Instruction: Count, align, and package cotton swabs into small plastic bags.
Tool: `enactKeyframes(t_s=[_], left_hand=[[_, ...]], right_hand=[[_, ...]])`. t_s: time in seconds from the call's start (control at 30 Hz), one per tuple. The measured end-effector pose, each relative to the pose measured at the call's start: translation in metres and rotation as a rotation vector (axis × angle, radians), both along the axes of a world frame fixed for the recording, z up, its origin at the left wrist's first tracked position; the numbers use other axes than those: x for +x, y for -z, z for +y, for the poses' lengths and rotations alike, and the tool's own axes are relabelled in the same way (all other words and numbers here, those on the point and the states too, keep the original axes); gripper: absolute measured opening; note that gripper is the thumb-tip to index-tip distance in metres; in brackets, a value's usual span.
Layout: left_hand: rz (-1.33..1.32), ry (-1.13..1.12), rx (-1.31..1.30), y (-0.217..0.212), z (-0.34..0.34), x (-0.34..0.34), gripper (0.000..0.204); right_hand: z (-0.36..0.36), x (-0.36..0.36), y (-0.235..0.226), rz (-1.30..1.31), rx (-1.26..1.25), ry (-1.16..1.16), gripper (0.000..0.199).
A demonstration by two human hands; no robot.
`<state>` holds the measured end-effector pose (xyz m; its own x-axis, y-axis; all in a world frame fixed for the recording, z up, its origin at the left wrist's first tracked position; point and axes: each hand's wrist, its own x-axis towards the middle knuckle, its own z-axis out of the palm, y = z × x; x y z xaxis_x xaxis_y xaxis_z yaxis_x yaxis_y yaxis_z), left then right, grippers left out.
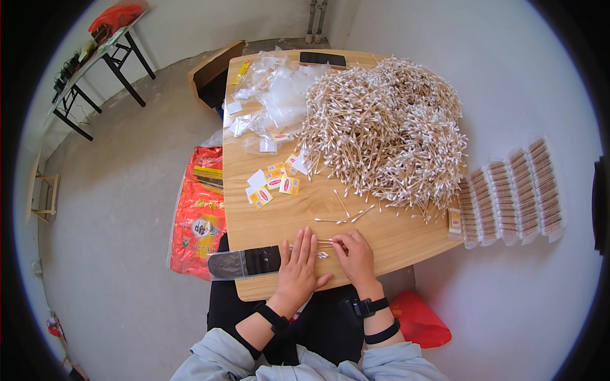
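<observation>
At six o'clock on the counter [394, 244], my left hand [297, 267] lies flat, grip released; my right hand [356, 257] pinches a few cotton swabs [324, 247].

one table [394, 238] is seen, with one big heap of cotton swabs [387, 127], too many to be counted. five filled packs of swabs [511, 190] are laid in a row. one phone [323, 59] and one pile of clear bags [273, 95] are seen. about seven small labels [274, 181] are scattered. two hands are counted, left [297, 267] and right [356, 257].
</observation>
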<state>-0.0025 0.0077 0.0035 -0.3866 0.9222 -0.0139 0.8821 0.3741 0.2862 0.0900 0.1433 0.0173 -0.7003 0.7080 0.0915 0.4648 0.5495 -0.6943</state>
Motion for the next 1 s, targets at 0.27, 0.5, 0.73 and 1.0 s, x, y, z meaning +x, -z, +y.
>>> enactKeyframes(t_s=[0.27,0.5,0.73,1.0], left_hand=[[0.025,-0.003,0.017,0.003,-0.001,0.001,0.103],[0.031,-0.012,-0.006,0.001,0.000,0.001,0.102],[-0.087,-0.052,0.051,-0.004,0.001,0.000,0.100],[-0.046,0.017,0.083,-0.003,-0.022,-0.009,0.093]], right_hand=[[-0.001,-0.001,-0.001,0.055,-0.039,0.002,0.009],[-0.001,0.002,0.002,0.025,-0.002,-0.014,0.012],[-0.005,0.004,0.008,0.077,0.047,0.004,0.019],[-0.010,0.011,0.003,0.011,-0.011,0.028,0.013]])
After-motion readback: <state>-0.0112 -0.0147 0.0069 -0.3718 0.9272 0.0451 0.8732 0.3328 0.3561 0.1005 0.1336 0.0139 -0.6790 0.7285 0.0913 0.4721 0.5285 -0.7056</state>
